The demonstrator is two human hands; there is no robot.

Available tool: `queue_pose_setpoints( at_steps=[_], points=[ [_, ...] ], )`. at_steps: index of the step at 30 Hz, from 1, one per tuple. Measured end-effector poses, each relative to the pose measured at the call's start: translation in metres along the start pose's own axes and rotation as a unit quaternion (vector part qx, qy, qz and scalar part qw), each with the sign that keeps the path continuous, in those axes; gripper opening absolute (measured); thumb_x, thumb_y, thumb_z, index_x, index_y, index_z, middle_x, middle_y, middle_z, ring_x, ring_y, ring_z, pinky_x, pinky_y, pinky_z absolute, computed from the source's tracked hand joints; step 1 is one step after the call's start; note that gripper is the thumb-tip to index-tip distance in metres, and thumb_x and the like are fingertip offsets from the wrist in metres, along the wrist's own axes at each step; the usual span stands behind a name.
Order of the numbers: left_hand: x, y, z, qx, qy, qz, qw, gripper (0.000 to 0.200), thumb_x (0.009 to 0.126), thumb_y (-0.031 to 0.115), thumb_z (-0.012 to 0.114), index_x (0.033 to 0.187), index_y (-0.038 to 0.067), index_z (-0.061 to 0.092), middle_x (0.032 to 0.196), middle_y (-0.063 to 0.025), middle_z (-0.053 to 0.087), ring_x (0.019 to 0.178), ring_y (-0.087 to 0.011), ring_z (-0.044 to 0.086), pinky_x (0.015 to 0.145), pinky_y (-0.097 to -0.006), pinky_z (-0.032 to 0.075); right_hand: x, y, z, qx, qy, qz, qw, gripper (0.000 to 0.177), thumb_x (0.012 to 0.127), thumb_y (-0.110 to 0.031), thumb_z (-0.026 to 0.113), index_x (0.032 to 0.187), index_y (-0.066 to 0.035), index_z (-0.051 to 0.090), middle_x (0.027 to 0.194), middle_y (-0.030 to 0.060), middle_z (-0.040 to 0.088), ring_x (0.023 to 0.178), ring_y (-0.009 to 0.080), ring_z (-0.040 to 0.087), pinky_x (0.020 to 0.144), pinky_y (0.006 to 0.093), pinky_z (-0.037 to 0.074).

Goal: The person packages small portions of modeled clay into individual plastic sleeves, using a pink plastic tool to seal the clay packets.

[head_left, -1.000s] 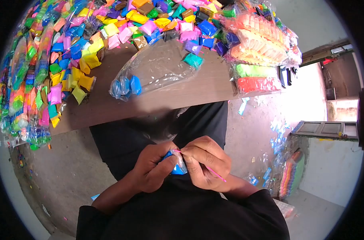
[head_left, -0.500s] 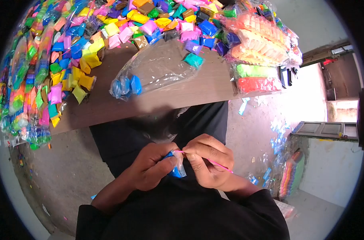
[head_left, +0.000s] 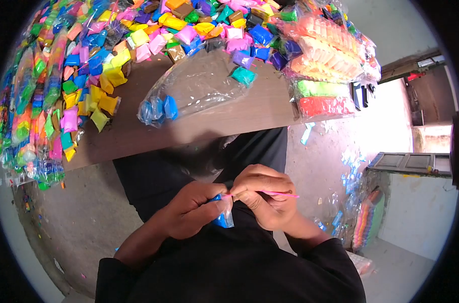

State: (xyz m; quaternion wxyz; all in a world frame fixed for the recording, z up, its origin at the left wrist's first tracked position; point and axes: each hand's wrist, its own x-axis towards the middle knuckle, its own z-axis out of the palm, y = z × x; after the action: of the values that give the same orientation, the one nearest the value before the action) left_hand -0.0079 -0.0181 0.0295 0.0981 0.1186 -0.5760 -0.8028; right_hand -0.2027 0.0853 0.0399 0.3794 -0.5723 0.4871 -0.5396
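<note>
Over my lap, my left hand point(head_left: 195, 209) pinches a small clear packet with blue content point(head_left: 223, 218), its lower part hanging below the thumb. My right hand point(head_left: 265, 198) is closed on a thin pink strip point(head_left: 282, 194). One end of the strip meets the top of the blue packet between the fingertips of both hands, and the other end sticks out past the right fingers. On the table beyond lies a large clear plastic bag point(head_left: 194, 86) with blue packets at its left end and a teal packet point(head_left: 243, 76) at its right.
Heaps of colourful packets point(head_left: 116, 76) cover the back and left of the table point(head_left: 113, 146). Bags of orange, green and red packets point(head_left: 325, 106) stand at the right. Blue scraps point(head_left: 351, 177) and a striped multicoloured pack point(head_left: 366, 219) lie on the floor at the right.
The pink strip has swung from slanting down to nearly level as my right hand turned and shifted slightly. My left hand holds the blue packet almost as before.
</note>
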Motion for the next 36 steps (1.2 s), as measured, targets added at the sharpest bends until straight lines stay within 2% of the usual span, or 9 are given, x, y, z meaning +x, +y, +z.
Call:
queue_pose_setpoints(
  at_steps=[4, 9, 11, 13, 17, 22, 26, 30, 36],
  points=[
    [0.000, 0.002, -0.003, 0.005, 0.020, 0.007, 1.000, 0.031, 0.103, 0.024, 0.051, 0.082, 0.003, 0.057, 0.071, -0.0018, 0.050, 0.067, -0.0091, 0.043, 0.061, -0.0295, 0.037, -0.003, 0.001, 0.012, -0.038, 0.073, -0.020, 0.996, 0.007, 0.091, -0.002, 0.072, 0.096, 0.003, 0.073, 0.087, 0.0133, 0.068, 0.076, 0.0210, 0.065, 0.067, 0.0306, 0.051],
    [-0.001, -0.004, -0.006, -0.002, 0.019, 0.014, 1.000, 0.030, 0.103, 0.021, 0.047, 0.082, 0.001, 0.057, 0.070, -0.0040, 0.048, 0.066, -0.0112, 0.042, 0.061, -0.0310, 0.036, -0.001, -0.001, -0.002, 0.001, -0.045, -0.009, 0.999, 0.010, 0.094, -0.002, 0.068, 0.102, 0.002, 0.072, 0.094, 0.0144, 0.069, 0.081, 0.0241, 0.066, 0.073, 0.0333, 0.052],
    [0.001, -0.003, -0.003, 0.054, 0.063, 0.014, 0.996, 0.031, 0.096, 0.024, 0.049, 0.081, 0.000, 0.061, 0.066, -0.0074, 0.055, 0.057, -0.0149, 0.051, 0.054, -0.0325, 0.039, -0.005, -0.001, 0.004, 0.004, -0.009, 0.010, 1.000, 0.010, 0.094, -0.002, 0.069, 0.102, 0.002, 0.073, 0.094, 0.0144, 0.069, 0.081, 0.0244, 0.066, 0.073, 0.0334, 0.052],
    [0.002, -0.004, -0.003, 0.055, 0.064, 0.029, 0.996, 0.031, 0.097, 0.024, 0.048, 0.081, 0.000, 0.061, 0.066, -0.0074, 0.055, 0.057, -0.0152, 0.051, 0.054, -0.0327, 0.039, -0.005, -0.001, 0.006, 0.006, 0.026, 0.028, 0.999, 0.010, 0.094, -0.002, 0.069, 0.102, 0.002, 0.073, 0.094, 0.0144, 0.069, 0.082, 0.0248, 0.066, 0.073, 0.0335, 0.052],
    [0.002, -0.008, -0.001, 0.072, 0.103, 0.068, 0.990, 0.033, 0.098, 0.023, 0.046, 0.081, -0.001, 0.060, 0.067, -0.0078, 0.057, 0.057, -0.0152, 0.050, 0.055, -0.0333, 0.039, -0.002, 0.000, 0.005, -0.025, 0.000, -0.048, 0.999, 0.006, 0.091, 0.000, 0.071, 0.095, 0.004, 0.074, 0.086, 0.0149, 0.068, 0.075, 0.0234, 0.065, 0.067, 0.0322, 0.052],
    [-0.001, -0.005, -0.008, 0.053, 0.044, 0.030, 0.997, 0.033, 0.105, 0.019, 0.042, 0.086, -0.001, 0.059, 0.072, -0.0094, 0.054, 0.065, -0.0164, 0.047, 0.062, -0.0326, 0.040, -0.003, 0.001, 0.007, -0.056, 0.032, -0.037, 0.997, 0.006, 0.090, 0.001, 0.072, 0.095, 0.003, 0.074, 0.085, 0.0138, 0.067, 0.074, 0.0232, 0.064, 0.065, 0.0320, 0.051],
    [0.000, -0.005, -0.007, 0.033, 0.053, 0.048, 0.997, 0.033, 0.106, 0.021, 0.044, 0.085, 0.000, 0.058, 0.073, -0.0089, 0.054, 0.066, -0.0160, 0.048, 0.062, -0.0323, 0.040, -0.007, -0.001, 0.006, -0.004, -0.021, -0.035, 0.999, 0.005, 0.091, 0.000, 0.071, 0.094, 0.003, 0.074, 0.085, 0.0128, 0.067, 0.075, 0.0223, 0.065, 0.066, 0.0315, 0.051],
    [0.000, -0.005, -0.008, 0.083, 0.046, 0.011, 0.995, 0.033, 0.106, 0.022, 0.044, 0.085, 0.001, 0.058, 0.073, -0.0079, 0.056, 0.067, -0.0155, 0.049, 0.063, -0.0321, 0.041, -0.003, 0.002, 0.005, -0.034, 0.033, -0.017, 0.999, 0.005, 0.090, 0.000, 0.072, 0.094, 0.002, 0.074, 0.085, 0.0126, 0.068, 0.076, 0.0225, 0.066, 0.067, 0.0308, 0.051],
    [0.000, -0.005, -0.007, 0.042, 0.065, 0.038, 0.996, 0.032, 0.106, 0.020, 0.043, 0.085, 0.001, 0.059, 0.074, -0.0067, 0.055, 0.067, -0.0151, 0.050, 0.063, -0.0317, 0.041, -0.009, 0.002, 0.003, 0.007, -0.042, -0.033, 0.999, 0.006, 0.092, -0.003, 0.071, 0.094, 0.003, 0.074, 0.086, 0.0137, 0.068, 0.075, 0.0227, 0.065, 0.065, 0.0313, 0.052]
  ],
)
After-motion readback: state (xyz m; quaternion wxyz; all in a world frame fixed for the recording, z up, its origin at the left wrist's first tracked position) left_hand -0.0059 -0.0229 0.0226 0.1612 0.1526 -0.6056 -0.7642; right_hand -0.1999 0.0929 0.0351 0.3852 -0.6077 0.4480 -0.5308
